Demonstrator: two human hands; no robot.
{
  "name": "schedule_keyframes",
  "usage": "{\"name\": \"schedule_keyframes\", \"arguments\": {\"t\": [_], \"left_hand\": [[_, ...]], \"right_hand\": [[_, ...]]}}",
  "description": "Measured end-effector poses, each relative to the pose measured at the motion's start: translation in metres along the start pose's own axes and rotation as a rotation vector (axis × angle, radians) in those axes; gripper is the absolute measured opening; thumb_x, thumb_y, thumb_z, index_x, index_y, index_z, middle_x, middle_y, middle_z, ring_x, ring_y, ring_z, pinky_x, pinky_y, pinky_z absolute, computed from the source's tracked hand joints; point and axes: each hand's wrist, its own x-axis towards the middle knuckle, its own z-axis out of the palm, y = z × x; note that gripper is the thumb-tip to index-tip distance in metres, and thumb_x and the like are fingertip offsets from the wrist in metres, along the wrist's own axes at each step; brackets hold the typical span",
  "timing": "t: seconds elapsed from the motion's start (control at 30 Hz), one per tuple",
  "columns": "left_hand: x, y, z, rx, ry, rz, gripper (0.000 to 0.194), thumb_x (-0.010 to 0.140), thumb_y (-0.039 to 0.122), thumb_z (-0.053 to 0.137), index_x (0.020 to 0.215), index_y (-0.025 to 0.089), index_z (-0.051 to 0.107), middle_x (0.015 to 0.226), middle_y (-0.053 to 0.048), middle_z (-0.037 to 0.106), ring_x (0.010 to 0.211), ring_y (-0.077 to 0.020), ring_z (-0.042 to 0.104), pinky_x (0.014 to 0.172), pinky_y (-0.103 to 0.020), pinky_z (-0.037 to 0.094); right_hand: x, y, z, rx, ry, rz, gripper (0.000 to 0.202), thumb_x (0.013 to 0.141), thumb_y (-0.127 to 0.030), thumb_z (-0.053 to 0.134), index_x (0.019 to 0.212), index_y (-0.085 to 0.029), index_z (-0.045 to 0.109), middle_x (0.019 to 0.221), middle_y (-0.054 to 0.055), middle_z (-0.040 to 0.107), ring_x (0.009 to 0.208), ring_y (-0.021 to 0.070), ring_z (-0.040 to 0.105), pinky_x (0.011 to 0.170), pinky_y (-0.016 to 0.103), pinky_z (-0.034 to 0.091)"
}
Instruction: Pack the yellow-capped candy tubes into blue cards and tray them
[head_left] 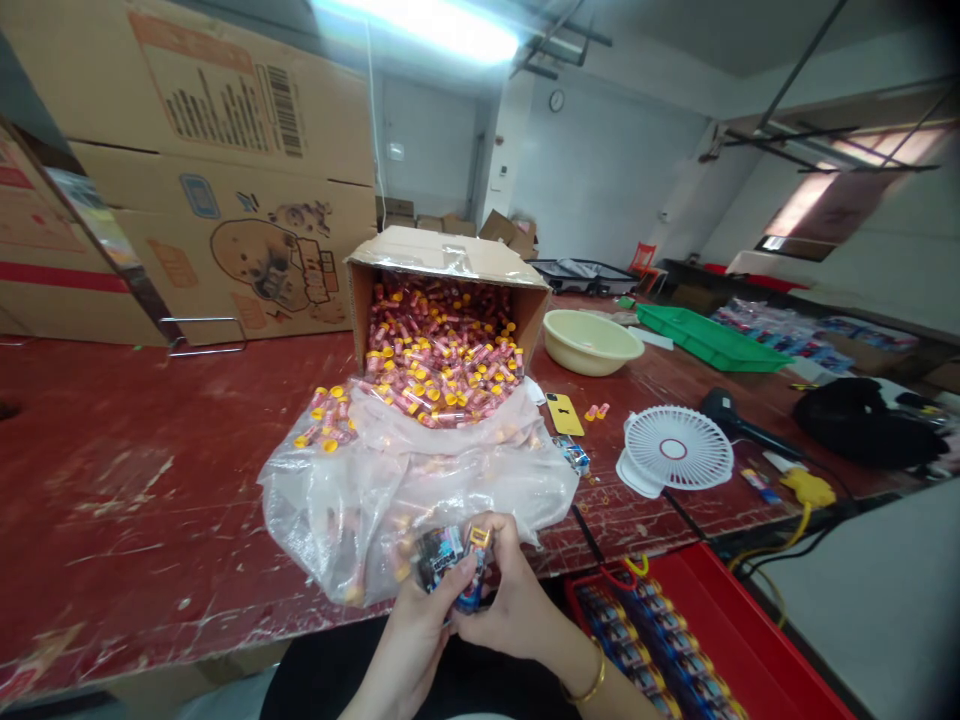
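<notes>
L hand (421,622), R hand (511,605) holding printed pkts (439,556) nr bag (465,477).

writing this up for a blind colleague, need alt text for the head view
A person's left hand and right hand hold small printed packets at a red table's near edge. Beyond, pink-and-yellow tubes crowd an open carton and lie on translucent plastic; a fan and basin are at right.

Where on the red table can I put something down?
The biggest bare patch of table is on the left, between the carton, the bag and the front edge. A small one lies between bowl and fan. It's crowded in the middle, with the box, bag and held packets, and right of the fan, around the black tool and plug.
</notes>
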Motion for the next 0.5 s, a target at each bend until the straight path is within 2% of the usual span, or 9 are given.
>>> {"name": "schedule_keyframes", "arguments": {"t": [0.1, 0.17, 0.27, 0.37, 0.43, 0.5], "left_hand": [[0.002, 0.0, 0.001, 0.026, 0.022, 0.041, 0.044, 0.061, 0.033, 0.081, 0.098, 0.013, 0.068, 0.083, -0.009, 0.077, 0.088, -0.028, 0.07, 0.08, -0.035, 0.054], [0.004, -0.001, 0.0, 0.096, 0.031, 0.065, 0.049, 0.059, 0.036, 0.081, 0.1, 0.012, 0.067, 0.089, -0.012, 0.076, 0.092, -0.0316, 0.069, 0.077, -0.038, 0.056], [0.006, -0.004, -0.001, 0.21, 0.055, 0.049, 0.048, 0.067, 0.041, 0.075, 0.104, 0.013, 0.065, 0.102, -0.015, 0.073, 0.098, -0.0343, 0.066, 0.068, -0.039, 0.059], [0.007, -0.01, 0.002, 0.234, 0.007, -0.061, 0.038, 0.077, 0.041, 0.063, 0.105, 0.014, 0.065, 0.099, -0.014, 0.075, 0.096, -0.0336, 0.068, 0.067, -0.04, 0.06], [0.01, -0.017, 0.005, 0.262, -0.039, -0.154, 0.036, 0.076, 0.037, 0.065, 0.104, 0.014, 0.064, 0.092, -0.013, 0.077, 0.094, -0.0336, 0.069, 0.066, -0.04, 0.06], [0.016, -0.025, 0.01, 0.303, -0.054, -0.224, 0.042, 0.068, 0.038, 0.074, 0.102, 0.015, 0.064, 0.089, -0.012, 0.077, 0.091, -0.0337, 0.07, 0.064, -0.038, 0.061]], "right_hand": [[0.001, -0.003, -0.001, 0.008, -0.04, 0.001, 0.054, 0.061, -0.012, 0.066, 0.1, -0.024, 0.031, 0.093, 0.001, 0.048, 0.078, 0.0145, 0.055, 0.057, 0.023, 0.047], [0.0, -0.004, -0.006, -0.025, -0.063, -0.003, 0.055, 0.062, -0.014, 0.068, 0.103, -0.024, 0.032, 0.094, 0.001, 0.049, 0.078, 0.0146, 0.055, 0.061, 0.024, 0.048], [-0.01, 0.003, -0.034, -0.183, 0.041, -0.056, 0.059, 0.06, -0.018, 0.072, 0.106, -0.023, 0.036, 0.103, 0.004, 0.049, 0.091, 0.0182, 0.054, 0.076, 0.03, 0.048], [-0.04, 0.029, -0.095, -0.394, 0.207, -0.032, 0.066, 0.058, -0.023, 0.076, 0.112, -0.022, 0.037, 0.113, 0.007, 0.046, 0.103, 0.0222, 0.05, 0.089, 0.036, 0.043], [-0.082, 0.054, -0.151, -0.587, 0.306, 0.167, 0.067, 0.056, -0.028, 0.077, 0.111, -0.021, 0.038, 0.112, 0.007, 0.048, 0.103, 0.0221, 0.05, 0.09, 0.036, 0.042], [-0.143, 0.077, -0.205, -0.766, 0.41, 0.462, 0.064, 0.054, -0.032, 0.076, 0.106, -0.02, 0.041, 0.108, 0.005, 0.05, 0.098, 0.0211, 0.051, 0.088, 0.035, 0.042]]}}
